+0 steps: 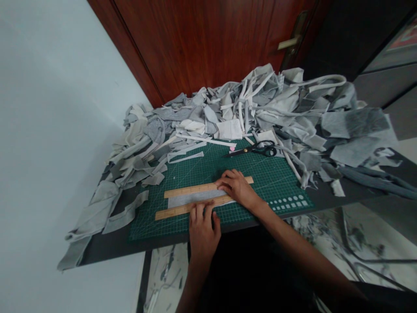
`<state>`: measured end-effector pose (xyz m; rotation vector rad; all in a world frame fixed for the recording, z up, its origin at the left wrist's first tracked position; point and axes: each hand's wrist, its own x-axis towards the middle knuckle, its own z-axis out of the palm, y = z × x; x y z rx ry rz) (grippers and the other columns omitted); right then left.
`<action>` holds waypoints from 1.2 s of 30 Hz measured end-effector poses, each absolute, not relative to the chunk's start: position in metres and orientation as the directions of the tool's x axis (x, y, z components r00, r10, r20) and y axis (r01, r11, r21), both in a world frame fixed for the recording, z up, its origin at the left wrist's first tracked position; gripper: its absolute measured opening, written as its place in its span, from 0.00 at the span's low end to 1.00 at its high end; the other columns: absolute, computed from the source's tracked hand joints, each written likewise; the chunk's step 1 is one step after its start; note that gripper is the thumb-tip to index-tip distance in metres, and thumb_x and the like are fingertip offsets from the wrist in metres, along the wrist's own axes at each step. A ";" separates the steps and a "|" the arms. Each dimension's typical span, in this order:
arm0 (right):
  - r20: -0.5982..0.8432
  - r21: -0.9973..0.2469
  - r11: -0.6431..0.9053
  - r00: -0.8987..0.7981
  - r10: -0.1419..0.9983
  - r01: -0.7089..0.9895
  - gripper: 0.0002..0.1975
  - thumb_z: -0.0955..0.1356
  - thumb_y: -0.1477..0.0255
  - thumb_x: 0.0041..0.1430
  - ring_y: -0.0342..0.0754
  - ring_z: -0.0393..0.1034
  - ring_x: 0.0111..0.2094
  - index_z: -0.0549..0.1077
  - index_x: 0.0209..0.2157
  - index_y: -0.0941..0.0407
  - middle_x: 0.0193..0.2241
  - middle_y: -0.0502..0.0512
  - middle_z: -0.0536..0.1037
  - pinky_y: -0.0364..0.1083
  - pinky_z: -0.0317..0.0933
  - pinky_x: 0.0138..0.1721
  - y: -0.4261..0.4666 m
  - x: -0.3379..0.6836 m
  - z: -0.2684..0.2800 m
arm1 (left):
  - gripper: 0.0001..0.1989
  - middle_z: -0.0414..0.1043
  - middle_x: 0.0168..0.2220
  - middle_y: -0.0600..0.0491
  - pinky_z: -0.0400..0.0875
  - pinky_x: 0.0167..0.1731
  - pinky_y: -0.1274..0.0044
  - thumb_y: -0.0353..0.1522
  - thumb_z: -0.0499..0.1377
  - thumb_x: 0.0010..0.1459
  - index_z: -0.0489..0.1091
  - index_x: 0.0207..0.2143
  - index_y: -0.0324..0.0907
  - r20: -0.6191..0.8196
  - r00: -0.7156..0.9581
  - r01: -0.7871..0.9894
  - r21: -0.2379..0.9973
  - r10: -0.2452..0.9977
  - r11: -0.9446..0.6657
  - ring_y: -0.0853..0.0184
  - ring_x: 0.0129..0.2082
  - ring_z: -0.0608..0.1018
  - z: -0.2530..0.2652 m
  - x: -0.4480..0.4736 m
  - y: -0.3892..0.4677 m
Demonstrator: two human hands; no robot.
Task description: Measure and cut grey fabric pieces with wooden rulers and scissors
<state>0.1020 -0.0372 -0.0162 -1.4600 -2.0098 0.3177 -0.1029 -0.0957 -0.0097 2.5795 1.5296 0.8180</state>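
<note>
Head view: my left hand (pixel 204 228) and right hand (pixel 239 190) rest over a green cutting mat (pixel 211 167) on a dark table (pixel 110 245).
My left hand: fingers reaching forward, tips down on the near ruler (pixel 176 211), thumb held a little apart.
My right hand: ahead and to the right of the left hand, fingers bent over the far ruler (pixel 189 189) and the cloth edge beside it; whether they pinch anything, I cannot tell.
Grey fabric strip: 1 piece (pixel 185 199), lying between the 2 wooden rulers, ahead of my left fingertips and left of my right hand.
Black scissors: ahead of my right hand (pixel 246 150), well apart from it.
Pink disc: just beside the scissors' tips (pixel 232 148), ahead of my right fingers.
White strip: farther ahead of my left hand (pixel 208 140).
Fabric scraps: heaped beyond my hands (pixel 195 115), spreading to either side.
Wooden door: behind the heap (pixel 208 43), farthest from my hands.
</note>
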 end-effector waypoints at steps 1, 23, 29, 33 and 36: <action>0.343 -0.533 0.361 -0.194 0.919 0.765 0.08 0.70 0.70 0.69 0.53 0.65 0.46 0.82 0.46 0.51 0.44 0.57 0.77 0.52 0.57 0.47 -0.037 0.102 -0.017 | 0.12 0.73 0.46 0.46 0.71 0.54 0.61 0.27 0.53 0.69 0.73 0.50 0.41 0.414 0.390 0.794 0.302 0.823 -0.528 0.54 0.50 0.73 -0.009 -0.107 -0.093; 0.375 -0.570 0.374 -0.174 0.911 0.732 0.05 0.72 0.71 0.67 0.53 0.65 0.46 0.83 0.42 0.51 0.43 0.56 0.77 0.52 0.56 0.47 -0.034 0.100 -0.021 | 0.15 0.75 0.47 0.47 0.70 0.55 0.64 0.33 0.50 0.71 0.75 0.49 0.43 0.379 0.505 0.706 0.335 0.775 -0.624 0.57 0.50 0.74 -0.003 -0.172 0.009; 0.380 -0.588 0.371 -0.160 0.911 0.719 0.04 0.72 0.73 0.67 0.53 0.65 0.46 0.82 0.41 0.53 0.42 0.56 0.77 0.51 0.56 0.48 -0.037 0.100 -0.018 | 0.13 0.74 0.47 0.48 0.70 0.54 0.65 0.33 0.53 0.69 0.76 0.49 0.44 0.386 0.500 0.693 0.358 0.775 -0.626 0.57 0.50 0.74 -0.005 -0.174 0.010; 0.398 -0.594 0.387 -0.160 0.903 0.706 0.04 0.72 0.75 0.67 0.52 0.65 0.46 0.81 0.41 0.54 0.41 0.56 0.77 0.51 0.56 0.48 -0.036 0.102 -0.019 | 0.12 0.74 0.45 0.49 0.69 0.52 0.65 0.33 0.54 0.68 0.76 0.47 0.44 0.391 0.510 0.682 0.358 0.766 -0.638 0.57 0.49 0.74 -0.006 -0.175 0.012; 0.413 -0.593 0.395 -0.157 0.897 0.702 0.05 0.71 0.75 0.67 0.52 0.66 0.45 0.81 0.41 0.53 0.41 0.56 0.78 0.51 0.56 0.49 -0.035 0.102 -0.021 | 0.11 0.74 0.45 0.49 0.69 0.50 0.65 0.32 0.55 0.67 0.76 0.46 0.44 0.389 0.515 0.676 0.363 0.764 -0.641 0.58 0.48 0.73 -0.006 -0.175 0.011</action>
